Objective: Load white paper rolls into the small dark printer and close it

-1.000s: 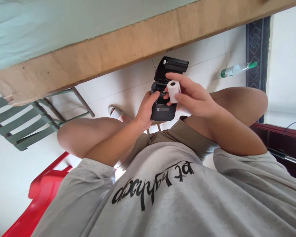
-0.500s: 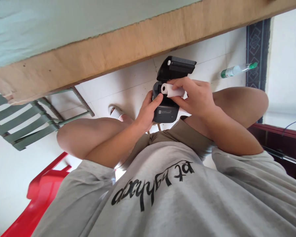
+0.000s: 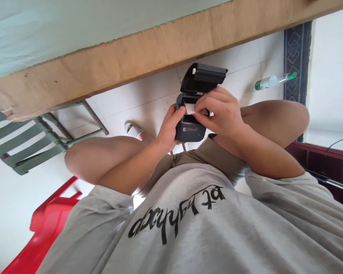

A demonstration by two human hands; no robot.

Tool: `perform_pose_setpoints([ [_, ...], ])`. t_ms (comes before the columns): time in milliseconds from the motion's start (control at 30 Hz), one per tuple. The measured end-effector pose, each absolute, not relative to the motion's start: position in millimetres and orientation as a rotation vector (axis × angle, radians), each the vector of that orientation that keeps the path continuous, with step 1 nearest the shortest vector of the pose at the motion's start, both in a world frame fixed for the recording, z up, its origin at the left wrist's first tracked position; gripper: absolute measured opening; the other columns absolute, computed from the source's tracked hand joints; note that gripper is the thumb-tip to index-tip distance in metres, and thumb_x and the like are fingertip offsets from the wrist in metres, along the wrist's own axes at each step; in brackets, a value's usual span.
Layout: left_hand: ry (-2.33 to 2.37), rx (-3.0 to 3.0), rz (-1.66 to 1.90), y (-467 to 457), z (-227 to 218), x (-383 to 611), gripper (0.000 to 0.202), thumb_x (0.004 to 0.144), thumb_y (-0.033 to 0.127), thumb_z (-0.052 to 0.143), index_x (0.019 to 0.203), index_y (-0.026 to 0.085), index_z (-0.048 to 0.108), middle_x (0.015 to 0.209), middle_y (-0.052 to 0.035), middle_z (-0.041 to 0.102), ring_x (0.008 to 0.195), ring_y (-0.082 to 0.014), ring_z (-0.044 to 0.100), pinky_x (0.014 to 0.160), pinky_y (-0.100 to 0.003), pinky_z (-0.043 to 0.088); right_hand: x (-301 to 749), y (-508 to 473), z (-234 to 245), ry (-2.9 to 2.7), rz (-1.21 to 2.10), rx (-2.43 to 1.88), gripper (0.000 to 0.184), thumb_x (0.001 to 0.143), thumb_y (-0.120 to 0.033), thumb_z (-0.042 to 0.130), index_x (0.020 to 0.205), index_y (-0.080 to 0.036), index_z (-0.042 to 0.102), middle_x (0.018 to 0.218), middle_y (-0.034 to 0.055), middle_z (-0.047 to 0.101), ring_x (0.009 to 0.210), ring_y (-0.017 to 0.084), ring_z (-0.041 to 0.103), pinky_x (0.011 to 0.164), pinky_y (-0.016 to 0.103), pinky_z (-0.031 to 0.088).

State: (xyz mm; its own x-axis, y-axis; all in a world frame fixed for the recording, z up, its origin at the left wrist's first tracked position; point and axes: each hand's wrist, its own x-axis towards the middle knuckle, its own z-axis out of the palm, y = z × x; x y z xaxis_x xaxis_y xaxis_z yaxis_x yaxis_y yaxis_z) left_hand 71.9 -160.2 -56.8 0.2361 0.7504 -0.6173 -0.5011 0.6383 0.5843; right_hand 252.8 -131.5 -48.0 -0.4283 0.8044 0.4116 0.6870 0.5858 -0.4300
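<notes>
A small black label printer [image 3: 191, 131] is held above my lap, its lid [image 3: 203, 78] swung up and away from me. My left hand [image 3: 169, 128] grips the printer's left side, thumb along the rim of the paper bay. Inside the bay lies a white paper roll [image 3: 190, 109], partly covered by my right hand [image 3: 219, 110]. The fingertips of that hand are pinched on the roll's paper. The roll's right end is mostly hidden behind the fingers.
Beyond the printer runs a wooden table edge [image 3: 117, 62] under a pale green cover. A plastic bottle [image 3: 274, 81] with a green cap lies on the tiled floor. At left are a green slatted chair [image 3: 31, 140] and a red plastic chair [image 3: 53, 217].
The paper roll has gone down from above the opening into the printer's bay. My right hand moved slightly left with it. My left hand keeps its hold on the printer.
</notes>
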Motion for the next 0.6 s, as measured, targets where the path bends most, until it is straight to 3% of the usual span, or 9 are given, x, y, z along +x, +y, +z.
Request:
perform_pose_setpoints([
  [200,0.986,0.239,0.894,-158.2,-58.5,72.0,0.035,0.086,0.049,0.084,0.104,0.024,0.067,0.094,0.0002,0.072,0.091,-0.0168,0.067,0.082,-0.031,0.055,253.7,-129.6,-37.4,-2.312,0.433,-0.827,0.012,0.097,-0.022,0.065,0.085,-0.019,0.065,0.087,-0.0019,0.074,0.081,0.008,0.058,0.077,0.025,0.045],
  [367,1.08,0.324,0.86,-158.1,-59.1,71.6,0.046,0.068,0.034,0.092,0.102,0.024,0.063,0.092,0.0022,0.069,0.09,-0.0174,0.066,0.083,-0.033,0.055,256.6,-130.7,-36.2,-2.37,0.466,-0.682,0.017,0.096,-0.03,0.071,0.084,-0.019,0.066,0.082,-0.0028,0.072,0.077,0.006,0.059,0.069,0.024,0.043],
  [467,1.112,0.375,0.826,-158.8,-60.5,71.3,0.057,0.062,0.034,0.093,0.108,0.024,0.06,0.097,0.0015,0.07,0.096,-0.02,0.069,0.092,-0.038,0.057,261.4,-130.2,-34.4,-2.251,0.574,-0.819,0.033,0.101,-0.044,0.064,0.08,-0.018,0.064,0.076,0.0005,0.068,0.074,0.007,0.06,0.07,0.025,0.048],
  [600,1.048,0.426,0.749,-160.3,-63.1,69.1,0.077,0.057,0.04,0.097,0.122,0.025,0.057,0.11,-0.0029,0.07,0.114,-0.0291,0.07,0.106,-0.051,0.057,269.3,-126.9,-29.2,-1.852,0.454,-1.18,0.037,0.105,-0.044,0.057,0.078,-0.018,0.051,0.072,0.0028,0.054,0.07,0.008,0.049,0.065,0.026,0.04],
])
